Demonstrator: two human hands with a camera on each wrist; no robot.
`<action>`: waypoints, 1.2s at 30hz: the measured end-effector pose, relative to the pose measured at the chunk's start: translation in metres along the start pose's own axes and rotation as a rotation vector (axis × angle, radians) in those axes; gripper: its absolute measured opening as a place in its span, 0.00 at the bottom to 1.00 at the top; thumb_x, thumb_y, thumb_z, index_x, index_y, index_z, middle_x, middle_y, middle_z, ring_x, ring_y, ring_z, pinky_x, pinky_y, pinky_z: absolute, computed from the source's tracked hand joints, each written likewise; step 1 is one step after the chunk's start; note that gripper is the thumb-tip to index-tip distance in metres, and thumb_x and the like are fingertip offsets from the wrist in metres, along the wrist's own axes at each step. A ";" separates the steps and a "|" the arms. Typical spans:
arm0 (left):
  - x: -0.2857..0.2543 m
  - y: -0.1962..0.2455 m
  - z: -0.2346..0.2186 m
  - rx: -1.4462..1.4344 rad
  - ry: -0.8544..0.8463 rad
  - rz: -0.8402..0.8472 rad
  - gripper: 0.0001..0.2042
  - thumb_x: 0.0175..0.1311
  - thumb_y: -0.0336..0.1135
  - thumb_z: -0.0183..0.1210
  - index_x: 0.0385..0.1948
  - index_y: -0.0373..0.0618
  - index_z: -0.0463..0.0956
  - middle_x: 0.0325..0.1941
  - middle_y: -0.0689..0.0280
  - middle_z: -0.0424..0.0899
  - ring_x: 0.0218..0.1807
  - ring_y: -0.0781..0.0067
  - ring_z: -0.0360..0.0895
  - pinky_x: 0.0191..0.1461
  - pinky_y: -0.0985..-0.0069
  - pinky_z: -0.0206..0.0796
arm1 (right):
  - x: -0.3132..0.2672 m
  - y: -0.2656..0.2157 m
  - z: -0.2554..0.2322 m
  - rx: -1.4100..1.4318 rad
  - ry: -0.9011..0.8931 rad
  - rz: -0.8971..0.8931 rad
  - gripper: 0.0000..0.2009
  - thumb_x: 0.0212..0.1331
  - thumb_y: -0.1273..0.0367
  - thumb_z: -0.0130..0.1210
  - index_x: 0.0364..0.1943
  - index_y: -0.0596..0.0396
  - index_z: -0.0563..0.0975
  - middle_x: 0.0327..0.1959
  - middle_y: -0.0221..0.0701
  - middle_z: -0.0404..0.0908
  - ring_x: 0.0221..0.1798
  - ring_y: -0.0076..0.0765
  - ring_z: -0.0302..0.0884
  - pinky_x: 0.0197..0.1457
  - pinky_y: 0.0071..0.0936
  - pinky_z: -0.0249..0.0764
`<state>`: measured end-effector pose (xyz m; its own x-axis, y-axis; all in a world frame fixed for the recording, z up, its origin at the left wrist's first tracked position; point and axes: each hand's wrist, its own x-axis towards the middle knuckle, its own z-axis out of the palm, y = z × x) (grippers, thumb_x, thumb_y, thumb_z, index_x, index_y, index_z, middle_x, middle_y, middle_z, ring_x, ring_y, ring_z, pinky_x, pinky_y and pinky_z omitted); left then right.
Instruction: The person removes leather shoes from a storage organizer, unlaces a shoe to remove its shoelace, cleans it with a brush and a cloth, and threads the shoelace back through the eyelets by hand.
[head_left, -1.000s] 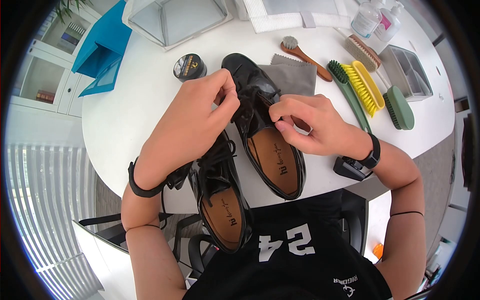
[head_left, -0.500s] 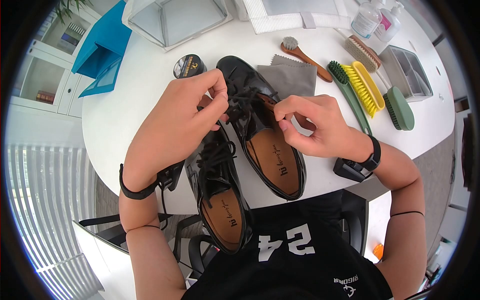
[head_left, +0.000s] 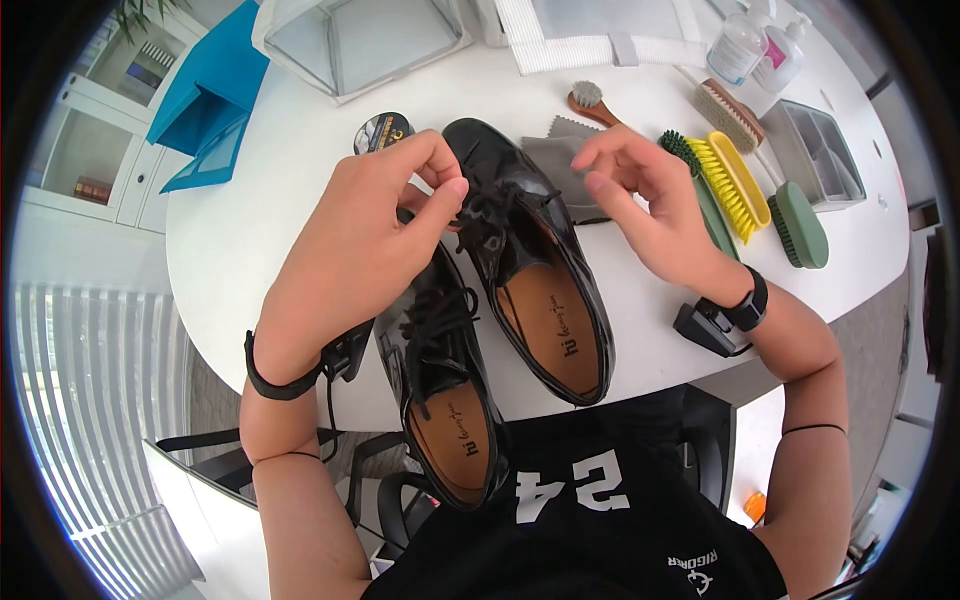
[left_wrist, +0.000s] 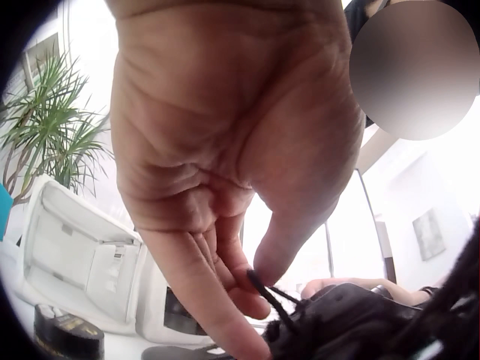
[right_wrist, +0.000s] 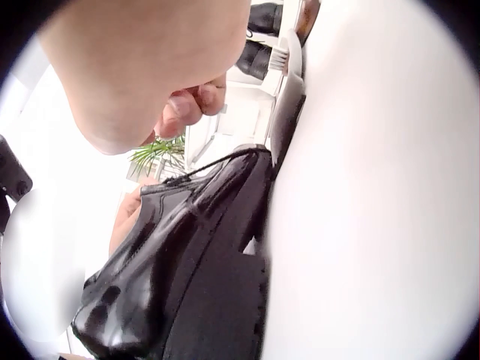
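Two black patent lace-up shoes with tan insoles stand side by side in the head view. My left hand (head_left: 370, 220) is over the laces of the farther-right shoe (head_left: 590, 320), thumb and fingertips pinching a black shoelace (left_wrist: 279, 309). More of that lacing (head_left: 490, 208) lies loose across the shoe's tongue. The other shoe (head_left: 455, 430) is below my left wrist, its heel past the table edge. My right hand (head_left: 660, 215) hovers to the right of the laced shoe, fingers loosely bent and apart from the thumb, holding nothing.
A round tin (head_left: 378, 132) is beyond my left hand. Under my right hand lies a grey cloth (head_left: 555, 160). To the right are a wooden-handled brush (head_left: 592, 103), a yellow brush (head_left: 738, 180), a green brush (head_left: 803, 225) and a grey divided box (head_left: 822, 150). White bins (head_left: 365, 55) stand behind.
My right hand has let go at the shoe's lacing and lifted away to the upper right, its fingers spreading. My left hand has shifted only slightly, still at the lace.
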<state>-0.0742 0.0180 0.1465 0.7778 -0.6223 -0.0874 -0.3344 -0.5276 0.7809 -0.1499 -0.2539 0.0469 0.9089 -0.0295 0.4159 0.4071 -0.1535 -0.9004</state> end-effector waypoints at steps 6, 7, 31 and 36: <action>0.000 -0.004 -0.007 0.191 0.012 0.069 0.09 0.78 0.34 0.62 0.38 0.39 0.78 0.32 0.67 0.87 0.42 0.77 0.87 0.41 0.75 0.75 | 0.011 -0.005 -0.008 -0.222 -0.296 -0.021 0.05 0.69 0.75 0.66 0.46 0.52 0.84 0.31 0.17 0.75 0.26 0.13 0.61 0.31 0.18 0.58; 0.000 -0.005 -0.006 0.187 0.011 0.076 0.09 0.77 0.34 0.63 0.38 0.39 0.78 0.31 0.67 0.87 0.40 0.77 0.86 0.41 0.75 0.74 | 0.010 -0.006 -0.006 -0.249 -0.316 -0.052 0.07 0.68 0.75 0.66 0.47 0.52 0.84 0.33 0.19 0.76 0.26 0.15 0.62 0.30 0.19 0.59; 0.002 -0.004 0.000 0.172 0.031 0.114 0.09 0.75 0.35 0.65 0.38 0.38 0.80 0.30 0.65 0.88 0.36 0.75 0.84 0.43 0.73 0.75 | 0.006 -0.011 -0.005 -0.349 -0.228 -0.177 0.05 0.74 0.76 0.62 0.47 0.56 0.78 0.39 0.33 0.80 0.40 0.34 0.77 0.47 0.31 0.75; 0.004 -0.006 0.002 0.172 0.026 0.113 0.09 0.75 0.34 0.65 0.38 0.38 0.80 0.30 0.65 0.88 0.36 0.75 0.84 0.42 0.73 0.75 | 0.005 -0.020 -0.005 -0.240 -0.153 -0.031 0.03 0.74 0.75 0.63 0.43 0.56 0.79 0.26 0.27 0.72 0.27 0.23 0.67 0.34 0.27 0.68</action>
<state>-0.0704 0.0174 0.1399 0.7432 -0.6689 0.0127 -0.5045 -0.5478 0.6674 -0.1539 -0.2557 0.0673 0.9069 0.1257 0.4022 0.4184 -0.3820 -0.8240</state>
